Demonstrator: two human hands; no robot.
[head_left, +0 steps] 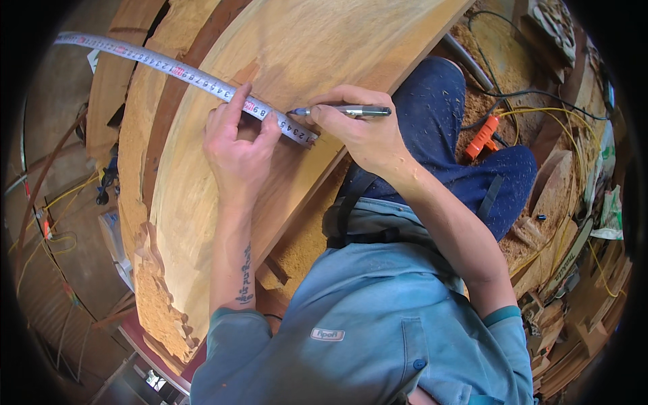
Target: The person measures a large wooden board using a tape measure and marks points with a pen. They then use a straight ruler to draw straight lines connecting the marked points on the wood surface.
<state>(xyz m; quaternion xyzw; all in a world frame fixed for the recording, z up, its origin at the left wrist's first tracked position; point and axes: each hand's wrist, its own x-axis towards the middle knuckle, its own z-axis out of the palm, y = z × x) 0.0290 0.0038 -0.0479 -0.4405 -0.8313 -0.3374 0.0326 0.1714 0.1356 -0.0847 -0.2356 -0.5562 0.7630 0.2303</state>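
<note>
Wearing, nearest, a teal shirt, with dark blue trousers farther on and to the right, flecked with pale dust. Holding a white tape measure down with the left hand, thumb and forefinger spread apart on the strip. Pinching a silver-and-black marker between thumb and fingers of the right hand, with the tip just beside the tape's far edge; cannot tell whether touching wood. Working over a broad, curved wooden slab, crossed by the tape from near the right edge to beyond the left side. Flanked on the left by rough-edged timber; on the right, beside the trousers, by an orange object; at far right, by a carved wooden piece.
</note>
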